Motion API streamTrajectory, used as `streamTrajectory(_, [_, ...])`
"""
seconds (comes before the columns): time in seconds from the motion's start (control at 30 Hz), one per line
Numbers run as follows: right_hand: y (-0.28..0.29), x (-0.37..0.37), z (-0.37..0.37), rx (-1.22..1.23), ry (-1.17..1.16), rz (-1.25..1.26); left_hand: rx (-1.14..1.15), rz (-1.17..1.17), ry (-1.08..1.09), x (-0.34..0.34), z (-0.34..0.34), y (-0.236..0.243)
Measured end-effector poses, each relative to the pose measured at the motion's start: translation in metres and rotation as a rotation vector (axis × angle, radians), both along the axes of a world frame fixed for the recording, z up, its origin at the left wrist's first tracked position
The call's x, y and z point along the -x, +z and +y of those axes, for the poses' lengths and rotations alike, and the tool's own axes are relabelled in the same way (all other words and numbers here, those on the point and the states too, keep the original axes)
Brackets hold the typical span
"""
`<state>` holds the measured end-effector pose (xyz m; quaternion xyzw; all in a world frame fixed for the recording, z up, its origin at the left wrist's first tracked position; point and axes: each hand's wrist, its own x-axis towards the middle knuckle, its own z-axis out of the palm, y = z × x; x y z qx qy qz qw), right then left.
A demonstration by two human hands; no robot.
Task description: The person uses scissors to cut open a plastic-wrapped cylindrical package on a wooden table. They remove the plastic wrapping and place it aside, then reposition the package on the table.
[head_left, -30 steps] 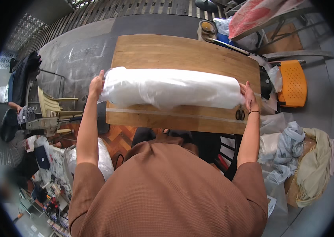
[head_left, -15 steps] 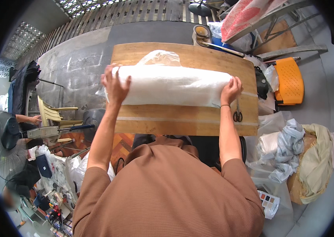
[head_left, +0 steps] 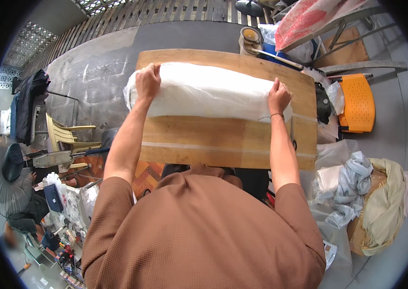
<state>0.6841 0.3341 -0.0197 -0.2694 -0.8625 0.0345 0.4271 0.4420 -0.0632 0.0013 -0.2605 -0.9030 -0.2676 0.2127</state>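
A long white roll [head_left: 213, 91] lies crosswise on the wooden table [head_left: 204, 149], with thin clear plastic [head_left: 129, 94] loose around its left end. My left hand [head_left: 148, 83] is closed at the roll's upper left, fingers pinched on the plastic. At the right end, my right hand [head_left: 279, 98] is closed on the plastic too, thumb up; its fingertips are partly hidden. Just right of my right wrist lie black-handled scissors [head_left: 294, 140], partly covered by the forearm.
An orange chair [head_left: 358, 103] and a black bag [head_left: 322, 101] stand right of the table. Crumpled plastic [head_left: 351, 183] and beige cloth [head_left: 387, 207] lie nearer on that side. At left are a yellowish plastic chair [head_left: 66, 137] and a fan [head_left: 6, 173].
Both hands have moved slightly away from me with the roll. My left hand's spread fingers have closed into a pinch. The clear plastic that stuck out beyond the roll no longer shows there.
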Motion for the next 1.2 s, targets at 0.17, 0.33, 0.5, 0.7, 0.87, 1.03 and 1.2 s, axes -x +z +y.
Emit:
streamTrajectory(0.17, [-0.005,-0.121,-0.076,0.220,0.386,-0.140,-0.133,-0.036,-0.506,-0.114,-0.085,0.014])
streamTrajectory(0.33, [-0.033,-0.231,-0.129,1.064,0.438,-0.814,0.373,-0.969,-0.237,-0.213,-0.188,-0.055])
streamTrajectory(0.5, [-0.020,-0.209,-0.121,1.312,0.763,-0.666,0.513,-1.353,-0.250,-0.208,-0.169,-0.035])
streamTrajectory(0.7, [-0.017,-0.093,-0.180,1.589,0.617,0.177,-0.432,-1.214,-0.034,-0.219,-0.111,-0.036])
streamTrajectory(0.87, [-0.023,-0.069,-0.285,1.922,0.976,0.185,-0.702,-1.317,-0.133,-0.245,-0.030,0.000])
streamTrajectory(1.03, [0.002,-0.060,-0.329,1.810,0.969,0.055,-0.843,-1.524,-0.088,-0.281,-0.054,0.037])
streamTrajectory(1.2, [-0.010,-0.050,-0.305,1.719,0.993,-0.092,-0.673,-1.010,-0.211,-0.310,-0.083,0.033])
